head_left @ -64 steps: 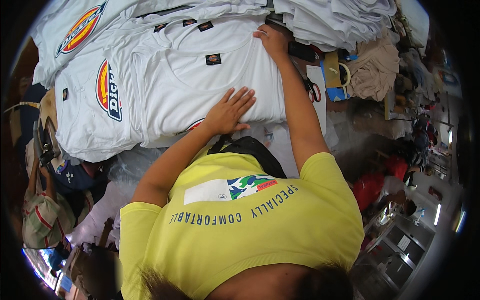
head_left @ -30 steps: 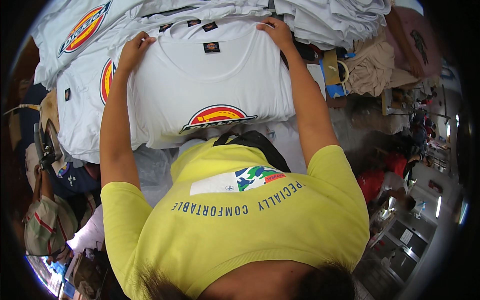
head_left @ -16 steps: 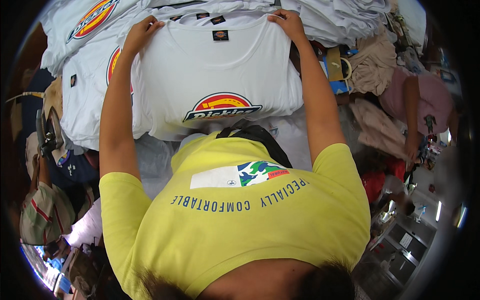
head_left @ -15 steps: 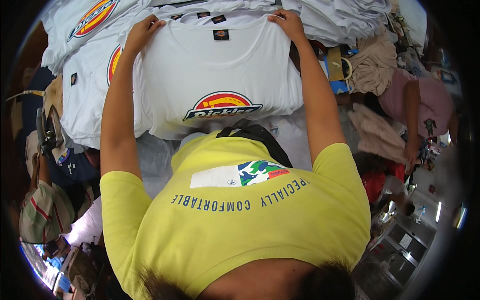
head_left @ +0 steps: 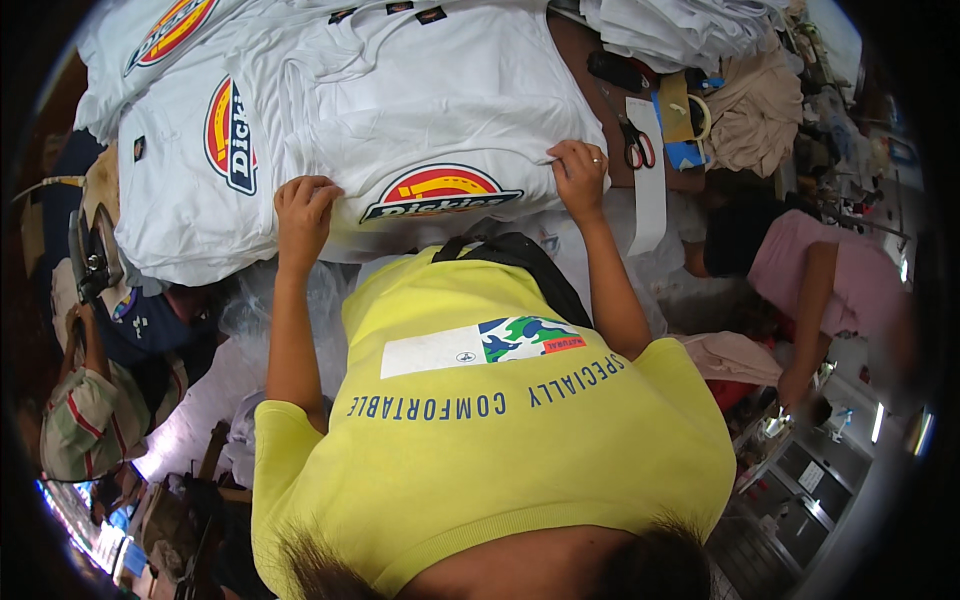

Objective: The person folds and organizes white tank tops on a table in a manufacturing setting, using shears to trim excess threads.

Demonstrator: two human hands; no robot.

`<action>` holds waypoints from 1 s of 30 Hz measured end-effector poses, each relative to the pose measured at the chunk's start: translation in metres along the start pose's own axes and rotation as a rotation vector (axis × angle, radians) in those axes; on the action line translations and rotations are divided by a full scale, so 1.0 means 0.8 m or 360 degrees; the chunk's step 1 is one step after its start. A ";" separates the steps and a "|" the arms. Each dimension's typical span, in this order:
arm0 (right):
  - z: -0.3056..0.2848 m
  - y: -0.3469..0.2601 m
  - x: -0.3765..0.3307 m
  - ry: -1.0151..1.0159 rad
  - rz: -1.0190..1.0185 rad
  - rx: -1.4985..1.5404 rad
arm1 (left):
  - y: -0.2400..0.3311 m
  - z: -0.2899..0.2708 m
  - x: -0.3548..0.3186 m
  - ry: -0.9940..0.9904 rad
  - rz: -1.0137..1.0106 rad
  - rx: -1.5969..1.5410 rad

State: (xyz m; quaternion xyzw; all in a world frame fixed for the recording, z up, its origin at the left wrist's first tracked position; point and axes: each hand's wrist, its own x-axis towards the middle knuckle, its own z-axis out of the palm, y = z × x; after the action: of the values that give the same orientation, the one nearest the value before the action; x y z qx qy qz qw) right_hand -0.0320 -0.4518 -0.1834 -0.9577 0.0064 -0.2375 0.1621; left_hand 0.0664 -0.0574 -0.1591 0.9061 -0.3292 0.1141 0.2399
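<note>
Pinching the shirt (head_left: pixel 450 128) on the table (head_left: pixel 578 62), your left fingers (head_left: pixel 322 190) and right fingers (head_left: pixel 572 157) sit either side of its logo (head_left: pixel 442 187); it looks light, soft and limp, so hold its edges well apart

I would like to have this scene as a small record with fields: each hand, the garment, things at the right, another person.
Left hand: pinching the white shirt, left of its red-and-yellow print
Right hand: wearing a ring, pinching at the right of the print
Garment: white shirt, wrinkled above the print
Things at right: scissors, tape roll, beige cloth
Another person: bent forward, pink top
</note>
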 end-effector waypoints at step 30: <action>-0.039 0.013 0.115 0.0226 0.0248 0.0684 | -0.021 0.008 0.159 0.0543 -0.0288 -0.0007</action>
State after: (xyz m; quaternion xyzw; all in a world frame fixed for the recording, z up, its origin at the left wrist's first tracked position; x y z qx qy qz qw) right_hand 0.0361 -0.4795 -0.1190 -0.8787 0.0410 -0.2870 0.3793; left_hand 0.1742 -0.1187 -0.1241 0.8990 -0.2014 0.2433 0.3033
